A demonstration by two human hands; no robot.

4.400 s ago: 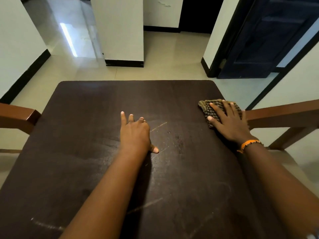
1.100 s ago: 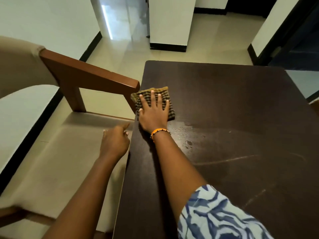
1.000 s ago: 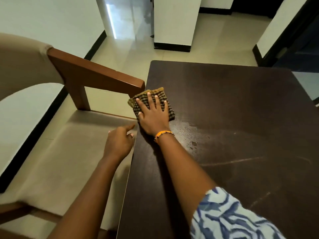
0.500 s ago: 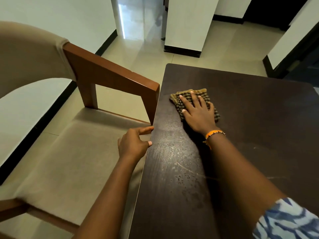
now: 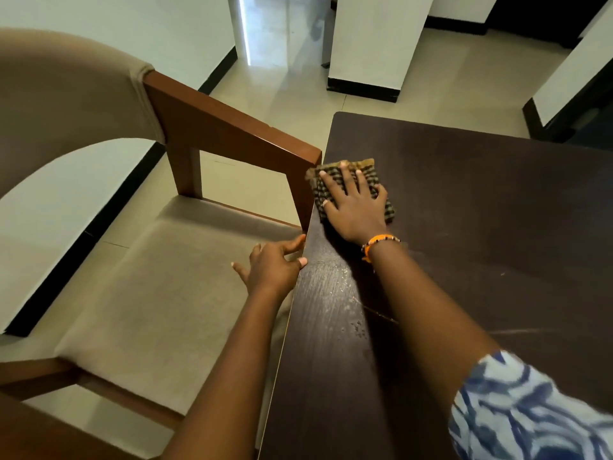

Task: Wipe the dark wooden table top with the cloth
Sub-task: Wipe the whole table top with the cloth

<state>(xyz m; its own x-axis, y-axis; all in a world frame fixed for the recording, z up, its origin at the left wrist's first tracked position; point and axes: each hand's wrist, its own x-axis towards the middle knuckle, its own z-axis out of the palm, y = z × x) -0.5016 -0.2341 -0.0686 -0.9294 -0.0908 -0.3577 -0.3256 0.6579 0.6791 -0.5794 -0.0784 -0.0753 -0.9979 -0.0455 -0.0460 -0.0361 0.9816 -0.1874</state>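
Fingers (image 5: 345,180) of right hand (image 5: 355,207) splayed flat, pressing folded brown checked cloth (image 5: 374,180) onto dark wooden table top (image 5: 481,227) at its left edge, roughly ten o'clock from table centre, just beside brown wooden chair armrest (image 5: 232,137). Left hand (image 5: 273,263) loose and grasping nothing, thumb tip touching table edge at about nine o'clock. Best to keep palm pressure even, overlap strokes toward six o'clock through pale smears (image 5: 348,293), avoid bumping armrest.
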